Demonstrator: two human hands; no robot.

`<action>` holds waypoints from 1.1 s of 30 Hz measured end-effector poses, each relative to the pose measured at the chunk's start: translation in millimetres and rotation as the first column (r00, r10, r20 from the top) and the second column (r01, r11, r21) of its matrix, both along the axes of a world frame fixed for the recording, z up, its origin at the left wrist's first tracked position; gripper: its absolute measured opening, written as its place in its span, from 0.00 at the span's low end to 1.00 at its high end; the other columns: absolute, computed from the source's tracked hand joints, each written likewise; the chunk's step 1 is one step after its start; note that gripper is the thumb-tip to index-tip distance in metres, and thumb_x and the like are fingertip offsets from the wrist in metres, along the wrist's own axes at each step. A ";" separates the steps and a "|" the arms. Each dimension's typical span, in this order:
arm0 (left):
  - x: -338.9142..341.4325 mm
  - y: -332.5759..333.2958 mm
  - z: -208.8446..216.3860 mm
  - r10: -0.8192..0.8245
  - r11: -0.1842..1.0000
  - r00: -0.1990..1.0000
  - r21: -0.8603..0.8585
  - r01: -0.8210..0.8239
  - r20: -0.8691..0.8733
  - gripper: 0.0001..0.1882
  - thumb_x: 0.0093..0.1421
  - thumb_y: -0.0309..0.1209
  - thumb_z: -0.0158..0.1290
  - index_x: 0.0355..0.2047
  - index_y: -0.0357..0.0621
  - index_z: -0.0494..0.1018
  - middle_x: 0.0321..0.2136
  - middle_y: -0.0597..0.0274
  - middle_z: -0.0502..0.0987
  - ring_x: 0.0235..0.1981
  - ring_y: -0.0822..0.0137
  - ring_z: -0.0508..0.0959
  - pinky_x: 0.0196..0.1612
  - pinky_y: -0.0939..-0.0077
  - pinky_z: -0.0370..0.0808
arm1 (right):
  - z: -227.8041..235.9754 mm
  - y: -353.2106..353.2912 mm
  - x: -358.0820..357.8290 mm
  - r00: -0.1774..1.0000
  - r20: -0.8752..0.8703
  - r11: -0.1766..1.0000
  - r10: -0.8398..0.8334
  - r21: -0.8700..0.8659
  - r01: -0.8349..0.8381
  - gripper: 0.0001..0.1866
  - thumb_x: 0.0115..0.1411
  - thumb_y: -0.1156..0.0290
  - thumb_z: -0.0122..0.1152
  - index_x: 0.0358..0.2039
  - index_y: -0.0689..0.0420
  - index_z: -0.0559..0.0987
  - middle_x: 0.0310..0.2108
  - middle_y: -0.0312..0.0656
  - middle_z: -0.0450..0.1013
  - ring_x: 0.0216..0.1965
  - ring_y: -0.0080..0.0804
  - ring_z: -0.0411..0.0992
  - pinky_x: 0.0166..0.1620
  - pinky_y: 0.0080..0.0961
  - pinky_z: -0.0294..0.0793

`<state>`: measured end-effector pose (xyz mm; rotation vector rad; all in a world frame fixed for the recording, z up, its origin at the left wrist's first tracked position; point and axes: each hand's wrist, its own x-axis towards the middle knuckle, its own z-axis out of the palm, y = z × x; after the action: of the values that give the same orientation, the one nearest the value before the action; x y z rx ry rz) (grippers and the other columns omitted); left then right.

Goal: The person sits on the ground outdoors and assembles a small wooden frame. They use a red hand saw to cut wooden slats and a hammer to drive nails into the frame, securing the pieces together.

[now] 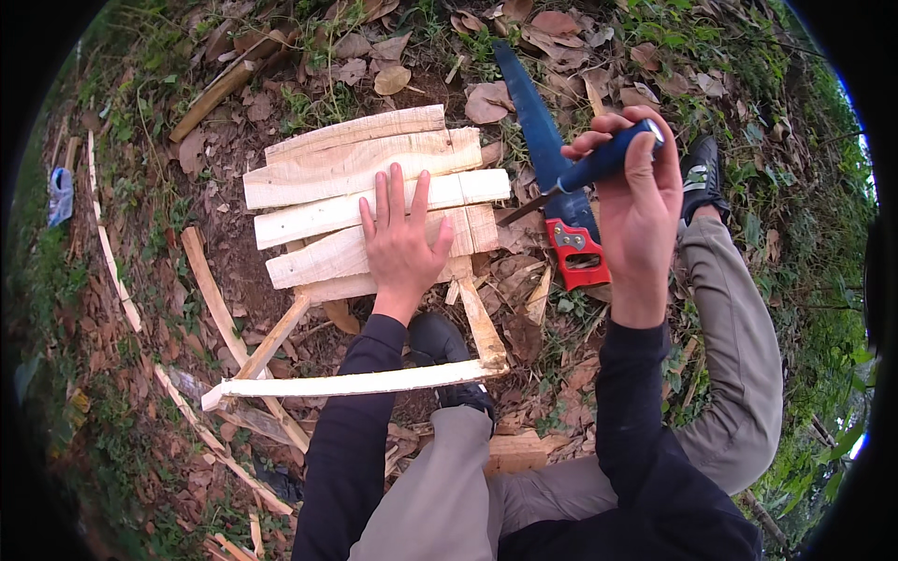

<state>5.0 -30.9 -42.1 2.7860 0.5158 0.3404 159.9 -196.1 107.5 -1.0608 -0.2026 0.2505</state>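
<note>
My left hand (404, 245) lies flat with spread fingers on a row of pale, rough-cut wooden slats (313, 224). These slats sit on a small wooden frame, and two legs come toward me to a pale crossbar (360, 381). Raised at the right, my right hand (641, 201) is wrapped round the blue handle of a chisel (599, 164). Its dark metal blade slants down left, and the tip is near the slats' right ends; whether it touches them I cannot tell. Under the chisel lies a handsaw (538, 122) with a blue blade and red handle.
Dry leaves and green plants cover the ground. Long wood strips (213, 290) lie at the left, and a thick stick (224, 98) at the far left. A wood block (516, 453) is between my legs. My left shoe (436, 341) is close to the frame.
</note>
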 end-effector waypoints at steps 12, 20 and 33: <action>0.3 -0.1 -1.0 -0.007 1.000 1.000 -0.001 0.007 -0.008 0.34 0.63 0.48 0.49 0.69 0.55 0.63 0.72 0.48 0.55 0.73 0.48 0.54 0.71 0.42 0.48 | -14.8 63.4 13.9 0.959 0.141 0.968 0.248 0.011 -0.252 0.22 0.68 0.71 0.57 0.15 0.57 0.67 0.11 0.27 0.56 0.12 0.15 0.51 0.18 0.21 0.49; -0.8 1.7 -4.0 -0.001 1.000 1.000 0.002 0.001 0.002 0.34 0.63 0.49 0.49 0.69 0.56 0.62 0.72 0.49 0.55 0.73 0.49 0.54 0.71 0.42 0.48 | -15.7 62.2 29.0 0.826 0.148 0.839 0.543 -0.054 -0.542 0.18 0.62 0.76 0.56 0.14 0.58 0.66 0.11 0.28 0.53 0.11 0.16 0.51 0.18 0.22 0.47; 0.7 -0.2 -2.5 -0.005 1.000 1.000 0.009 0.005 -0.012 0.34 0.64 0.51 0.47 0.68 0.56 0.65 0.72 0.49 0.55 0.73 0.49 0.53 0.71 0.42 0.48 | -10.1 64.6 17.5 0.687 0.408 0.790 0.601 -0.433 -0.434 0.16 0.53 0.75 0.59 0.15 0.58 0.61 0.12 0.33 0.52 0.14 0.21 0.52 0.20 0.23 0.50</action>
<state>5.6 -31.1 -44.6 2.7996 0.5114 0.3257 177.4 -131.6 97.4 -1.3515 -1.0195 0.5208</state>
